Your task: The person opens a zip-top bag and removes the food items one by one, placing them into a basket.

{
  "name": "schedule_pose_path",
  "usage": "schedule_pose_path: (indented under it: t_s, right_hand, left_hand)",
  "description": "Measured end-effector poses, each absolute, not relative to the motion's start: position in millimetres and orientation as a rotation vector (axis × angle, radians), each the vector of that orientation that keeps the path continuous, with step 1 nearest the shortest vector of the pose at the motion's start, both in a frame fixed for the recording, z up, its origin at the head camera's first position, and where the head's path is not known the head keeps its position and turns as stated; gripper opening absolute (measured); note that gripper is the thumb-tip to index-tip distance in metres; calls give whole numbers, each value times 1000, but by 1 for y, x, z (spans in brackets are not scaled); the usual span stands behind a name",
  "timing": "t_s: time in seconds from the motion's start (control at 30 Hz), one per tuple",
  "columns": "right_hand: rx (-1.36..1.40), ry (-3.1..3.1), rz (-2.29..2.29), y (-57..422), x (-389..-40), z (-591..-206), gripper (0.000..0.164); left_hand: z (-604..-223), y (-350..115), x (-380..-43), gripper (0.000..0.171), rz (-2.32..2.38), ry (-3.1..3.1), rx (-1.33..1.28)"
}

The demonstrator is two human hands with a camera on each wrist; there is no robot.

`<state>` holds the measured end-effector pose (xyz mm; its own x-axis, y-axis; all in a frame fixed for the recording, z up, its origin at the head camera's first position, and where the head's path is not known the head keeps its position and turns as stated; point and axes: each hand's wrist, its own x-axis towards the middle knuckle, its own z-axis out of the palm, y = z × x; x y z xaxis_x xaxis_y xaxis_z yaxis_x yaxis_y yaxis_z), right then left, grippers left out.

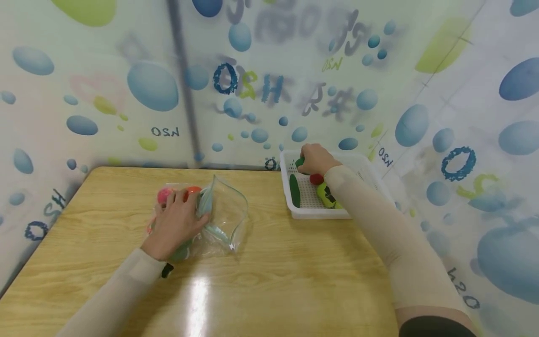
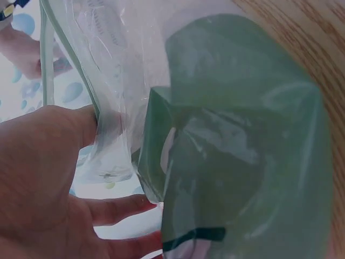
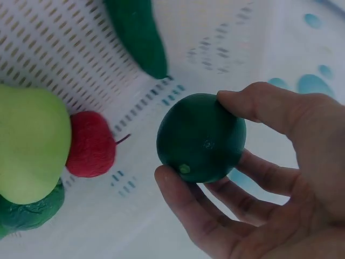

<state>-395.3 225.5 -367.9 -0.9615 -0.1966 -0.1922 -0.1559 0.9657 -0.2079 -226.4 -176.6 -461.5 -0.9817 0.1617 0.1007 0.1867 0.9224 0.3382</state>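
Green fruit [image 3: 202, 137] in the grasp of the right hand [image 1: 317, 161], at the 10 o'clock corner of the basket [image 1: 320, 213].

The right fingers hold it from its sides, opposite the thumb; the cucumber [image 1: 294, 191] lies at the basket's 9 o'clock, the apple [image 3: 92, 144] and the pear [image 3: 32, 143] nearer to its middle. At 8 o'clock of the head view, on the table [image 1: 294, 281], the left hand [image 1: 178, 220] rests on the bag [image 1: 229, 206], its fingers spread, touching the film. I judge the fruit light and stiff, with smooth skin which can slip, so the widest part is good to grasp. The bag seems soft; its zip edge offers the better hold.
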Motion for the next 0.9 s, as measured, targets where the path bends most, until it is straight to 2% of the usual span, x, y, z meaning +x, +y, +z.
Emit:
schedule_pose_path:
  t_s: [0.17,0.27,0.43,0.53,0.77,0.83,0.9]
  right_hand:
    - [-232,2844,-127,242,-451,-418,47]
    - [-236,2808,-63,248,-473,-441,41]
    - [-236,2806,-62,227,-432,-412,26]
    - [-256,2812,-82,228,-425,-412,24]
    - [-269,2763,-68,255,-490,-465,12]
    - [-283,2778,-77,258,-495,-469,15]
    - [-288,2797,-91,257,-492,-466,26]
  left_hand:
    - [-462,-179,-229,76,-550,-3040,-237]
    - [-462,-180,-231,76,-538,-3041,-234]
    - [-460,-181,-234,74,-525,-3018,-249]
    - [-458,-179,-234,73,-538,-3009,-259]
    - [-453,-178,-234,80,-517,-3050,-254]
    - [-453,-178,-235,82,-505,-3066,-252]
    - [-453,-179,-236,84,-513,-3077,-246]
